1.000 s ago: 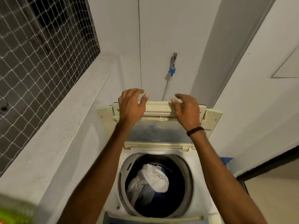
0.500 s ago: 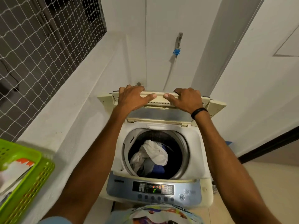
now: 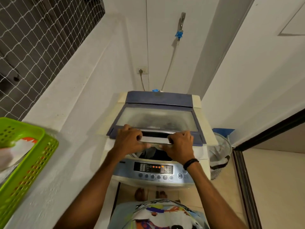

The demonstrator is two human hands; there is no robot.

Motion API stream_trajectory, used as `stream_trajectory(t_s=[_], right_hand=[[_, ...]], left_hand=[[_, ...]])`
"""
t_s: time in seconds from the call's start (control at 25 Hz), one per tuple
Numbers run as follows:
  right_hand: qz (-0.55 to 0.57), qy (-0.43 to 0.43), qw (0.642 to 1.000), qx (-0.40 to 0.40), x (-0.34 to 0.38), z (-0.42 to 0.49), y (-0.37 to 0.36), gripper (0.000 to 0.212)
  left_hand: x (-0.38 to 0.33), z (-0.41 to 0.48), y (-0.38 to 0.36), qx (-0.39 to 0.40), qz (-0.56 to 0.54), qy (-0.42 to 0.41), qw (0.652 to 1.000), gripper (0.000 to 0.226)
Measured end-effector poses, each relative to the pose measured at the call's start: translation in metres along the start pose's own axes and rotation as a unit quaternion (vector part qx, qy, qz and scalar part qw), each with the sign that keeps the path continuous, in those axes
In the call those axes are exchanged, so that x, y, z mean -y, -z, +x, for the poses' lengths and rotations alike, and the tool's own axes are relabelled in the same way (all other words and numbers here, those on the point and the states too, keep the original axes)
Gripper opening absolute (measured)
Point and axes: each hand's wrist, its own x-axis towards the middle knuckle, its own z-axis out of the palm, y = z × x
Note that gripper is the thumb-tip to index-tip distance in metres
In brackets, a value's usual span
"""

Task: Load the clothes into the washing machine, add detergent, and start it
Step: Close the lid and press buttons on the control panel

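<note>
A cream top-loading washing machine (image 3: 204, 133) stands against the back wall. Its blue-framed lid (image 3: 156, 119) with a cloudy glass pane lies nearly flat, a small gap left at the front. My left hand (image 3: 127, 142) and my right hand (image 3: 180, 146) both grip the silver handle (image 3: 155, 138) at the lid's front edge, fingers curled round it. Dark clothes (image 3: 156, 154) show through the gap under the handle. The control panel (image 3: 153, 169) at the front is lit with red and orange digits.
A green plastic basket (image 3: 24, 156) with something white in it sits on the white ledge at the left. A tap (image 3: 180, 27) with a hose and a wall socket (image 3: 142, 70) are behind the machine. A mesh laundry bin (image 3: 217, 156) stands at the right, beside a dark door frame.
The lid has come down from upright and folded to almost flat over the drum, both hands moving down and toward me with its front edge. The white cloth in the drum is now covered.
</note>
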Motion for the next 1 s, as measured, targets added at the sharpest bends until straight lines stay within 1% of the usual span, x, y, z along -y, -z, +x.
stream_trajectory(t_s=[0.08,0.16,0.24,0.28,0.36,0.44,0.56,0.64,0.68,0.76,0.8,0.88,0.96,1.0], right_hand=[[-0.016,-0.007,0.999,0.033,-0.007,-0.018,-0.031,0.048],[-0.039,-0.026,0.996,0.075,-0.012,-0.027,-0.058,0.046],[-0.053,-0.044,0.991,0.117,-0.019,-0.033,-0.081,0.046],[-0.057,-0.046,0.99,0.124,-0.023,-0.036,-0.09,0.044],[-0.06,-0.038,0.992,0.108,-0.032,-0.044,-0.105,0.031],[-0.06,-0.028,0.993,0.096,-0.035,-0.047,-0.109,0.023],[-0.039,-0.024,0.994,0.1,-0.035,-0.045,-0.108,0.026],[0.024,-0.015,0.996,0.08,-0.038,-0.048,-0.11,0.031],[0.079,-0.021,0.995,0.055,-0.041,-0.052,-0.112,0.033],[0.184,-0.062,0.981,0.015,-0.043,-0.064,-0.105,0.033],[0.207,-0.085,0.975,0.0,-0.046,-0.071,-0.103,0.03],[0.221,-0.114,0.968,-0.023,-0.055,-0.086,-0.099,0.031],[0.218,-0.15,0.964,-0.034,-0.063,-0.104,-0.097,0.035],[0.199,-0.164,0.965,-0.038,-0.066,-0.111,-0.098,0.032]], left_hand=[[0.0,-0.011,-0.036,0.033,0.025,0.019,0.999,0.053],[0.0,-0.016,-0.067,0.064,0.043,0.039,0.996,0.058],[0.001,-0.02,-0.089,0.086,0.018,0.067,0.994,0.057],[0.003,-0.022,-0.099,0.088,0.0,0.08,0.993,0.053],[0.005,-0.026,-0.118,0.062,-0.004,0.088,0.994,0.044],[0.004,-0.026,-0.128,0.035,-0.004,0.096,0.995,0.043],[-0.002,-0.027,-0.136,0.011,-0.017,0.113,0.993,0.041],[-0.006,-0.032,-0.143,-0.011,-0.042,0.12,0.992,0.038],[-0.007,-0.038,-0.148,-0.026,-0.061,0.122,0.99,0.04],[-0.012,-0.05,-0.155,-0.048,-0.1,0.126,0.986,0.05],[-0.015,-0.056,-0.157,-0.062,-0.122,0.13,0.982,0.055],[-0.021,-0.068,-0.16,-0.084,-0.157,0.14,0.974,0.061],[-0.023,-0.082,-0.164,-0.083,-0.17,0.146,0.971,0.071],[-0.022,-0.088,-0.165,-0.075,-0.172,0.153,0.97,0.078]])
